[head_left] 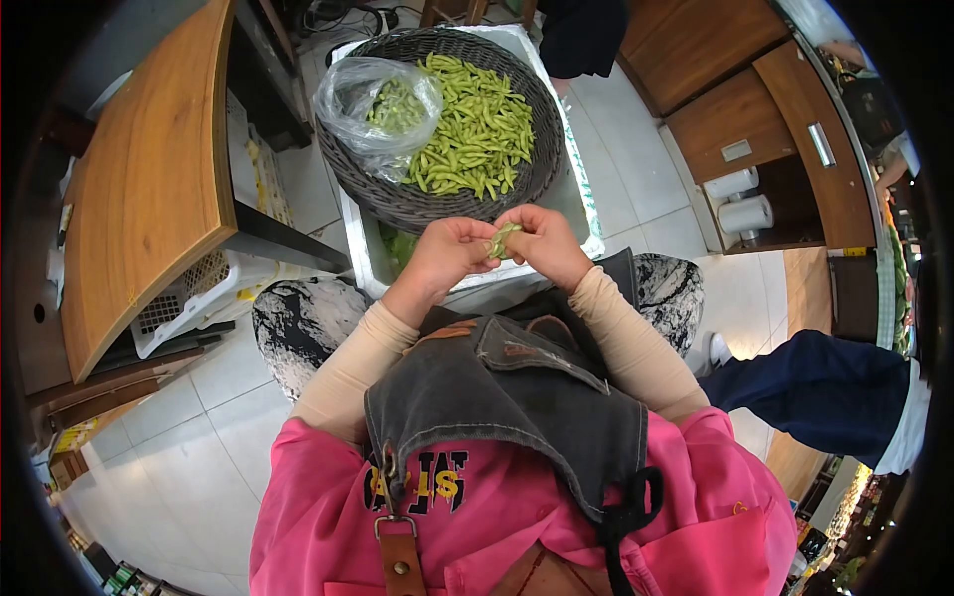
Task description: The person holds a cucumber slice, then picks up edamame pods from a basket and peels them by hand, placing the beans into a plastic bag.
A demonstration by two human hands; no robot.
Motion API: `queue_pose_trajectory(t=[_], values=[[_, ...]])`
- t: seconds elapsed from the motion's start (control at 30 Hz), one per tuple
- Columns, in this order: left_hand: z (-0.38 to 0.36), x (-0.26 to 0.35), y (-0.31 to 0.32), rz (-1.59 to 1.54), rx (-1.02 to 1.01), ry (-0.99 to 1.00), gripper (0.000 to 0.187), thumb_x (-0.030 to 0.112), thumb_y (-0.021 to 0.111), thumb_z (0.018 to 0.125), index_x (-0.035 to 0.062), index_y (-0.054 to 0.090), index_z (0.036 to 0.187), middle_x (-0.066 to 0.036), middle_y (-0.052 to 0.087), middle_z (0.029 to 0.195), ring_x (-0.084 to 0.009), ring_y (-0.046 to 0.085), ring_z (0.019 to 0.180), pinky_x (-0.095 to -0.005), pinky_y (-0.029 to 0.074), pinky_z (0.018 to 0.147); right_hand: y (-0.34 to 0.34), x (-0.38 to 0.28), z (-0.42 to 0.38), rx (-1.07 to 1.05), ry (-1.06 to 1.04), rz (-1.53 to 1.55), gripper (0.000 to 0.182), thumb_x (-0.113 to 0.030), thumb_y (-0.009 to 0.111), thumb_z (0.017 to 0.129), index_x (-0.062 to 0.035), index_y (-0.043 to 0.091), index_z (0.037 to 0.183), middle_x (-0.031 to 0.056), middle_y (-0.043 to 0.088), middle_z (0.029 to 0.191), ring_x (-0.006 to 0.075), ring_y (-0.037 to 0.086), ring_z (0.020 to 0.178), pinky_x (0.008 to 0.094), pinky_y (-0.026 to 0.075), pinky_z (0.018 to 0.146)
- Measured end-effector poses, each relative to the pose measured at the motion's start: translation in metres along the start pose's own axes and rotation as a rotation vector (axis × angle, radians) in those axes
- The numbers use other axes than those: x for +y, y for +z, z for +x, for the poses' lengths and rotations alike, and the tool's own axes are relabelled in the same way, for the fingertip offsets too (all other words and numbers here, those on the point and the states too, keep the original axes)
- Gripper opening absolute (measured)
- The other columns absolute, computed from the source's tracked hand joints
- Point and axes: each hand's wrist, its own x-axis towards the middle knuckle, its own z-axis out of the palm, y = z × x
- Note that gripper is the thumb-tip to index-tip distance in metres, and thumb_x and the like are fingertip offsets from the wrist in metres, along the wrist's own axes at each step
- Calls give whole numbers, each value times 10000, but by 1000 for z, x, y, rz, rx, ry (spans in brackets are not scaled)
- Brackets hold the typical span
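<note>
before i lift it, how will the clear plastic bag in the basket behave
The bag would probably be floppy, as its film looks thin and crumpled. It seems light, holding only a modest heap of green pieces. Its mouth looks open, so tipping could spill them.

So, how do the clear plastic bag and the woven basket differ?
The plastic bag is see-through and crumpled, while the basket is dark, woven and round. The bag is smaller; the basket spreads well beyond it. The bag has a small cluster of green pieces inside, whereas the basket carries a broad heap of green pods. Both hold something green.
</note>
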Motion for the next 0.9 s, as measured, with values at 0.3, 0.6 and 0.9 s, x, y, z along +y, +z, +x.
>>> queue_pose_trajectory(t=[0.3, 0.6, 0.9], values=[[4, -4, -1, -1, 63, 115, 211, -30, 608, 823, -59, 579, 1029, -104, 642, 911, -154, 641, 782, -259, 545, 720, -5, 1, -6, 6, 227, 552, 145, -100, 604, 846, -28, 550, 960, 17, 564, 788, 70, 497, 649, 196, 397, 555], [-4, 0, -5, -96, 35, 63, 227, -4, 623, 825, -73, 578, 1037, -129, 646, 938, -174, 653, 797, -271, 553, 739, 2, 19, 1, -167, 93, 464, 189, -147, 654, 847, -18, 533, 913, 28, 556, 760, 75, 468, 601, 196, 376, 521], [5, -17, -4, 368, 200, 228, 163, -25, 651, 777, -54, 631, 936, -79, 660, 851, -109, 623, 741, -222, 515, 684, 16, 15, 7, -22, 139, 160, 65, 9, 534, 813, -8, 546, 874, 45, 570, 759, 105, 524, 646, 212, 430, 572]])
